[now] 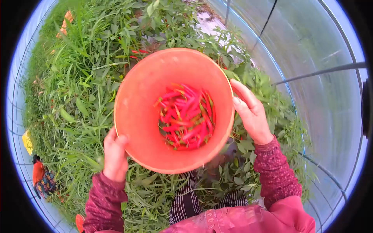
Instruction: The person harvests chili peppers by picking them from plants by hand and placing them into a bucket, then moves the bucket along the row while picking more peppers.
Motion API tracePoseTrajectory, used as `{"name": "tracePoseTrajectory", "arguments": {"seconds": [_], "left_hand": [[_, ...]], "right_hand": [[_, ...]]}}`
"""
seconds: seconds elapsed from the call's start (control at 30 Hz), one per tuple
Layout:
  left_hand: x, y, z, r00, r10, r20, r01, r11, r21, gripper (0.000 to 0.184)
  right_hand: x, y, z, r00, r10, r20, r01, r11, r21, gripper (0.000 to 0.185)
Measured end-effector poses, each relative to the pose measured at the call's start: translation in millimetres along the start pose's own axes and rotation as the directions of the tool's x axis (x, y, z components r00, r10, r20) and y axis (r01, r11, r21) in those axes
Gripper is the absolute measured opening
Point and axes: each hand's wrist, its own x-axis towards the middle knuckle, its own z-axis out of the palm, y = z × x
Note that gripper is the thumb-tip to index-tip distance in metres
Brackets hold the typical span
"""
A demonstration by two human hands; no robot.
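Observation:
An orange-red bucket (pixel 136 105) is held up in front of me, its open top tilted toward the camera. Many red chili peppers (pixel 186 116), some with green stems, lie in a heap at its bottom. My left hand (pixel 115 155) grips the lower left of the rim, thumb over the edge. On the right side, my right hand (pixel 252 112) holds the rim, with its thumb and a finger showing against the edge; the other fingers are hidden behind the bucket.
Pepper plants (pixel 241 151) and tall grass (pixel 70 112) surround me. A few red peppers (pixel 140 51) show behind the bucket. To the right runs a clear plastic greenhouse wall (pixel 318 105) with dark pipes. At the far left, a person (pixel 42 178) in patterned clothing is partly visible.

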Motion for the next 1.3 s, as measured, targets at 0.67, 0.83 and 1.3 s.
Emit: {"name": "tracePoseTrajectory", "arguments": {"seconds": [0.67,0.83,1.3], "left_hand": [[594,-221,-51,0.781,0.363,0.509,-0.606,0.637,0.475,0.033],[541,-228,-27,0.975,0.069,0.213,-0.125,0.956,0.266,0.029],[36,-362,289,0.095,-0.272,0.958,-0.724,0.641,0.254,0.056]], "right_hand": [[-201,245,-155,0.946,0.32,-0.054,-0.069,0.036,-0.997,0.055],[-215,252,-154,0.976,0.217,-0.028,-0.086,0.261,-0.961,0.055],[-277,275,-134,0.483,0.869,-0.108,-0.825,0.493,0.276,0.045]]}}
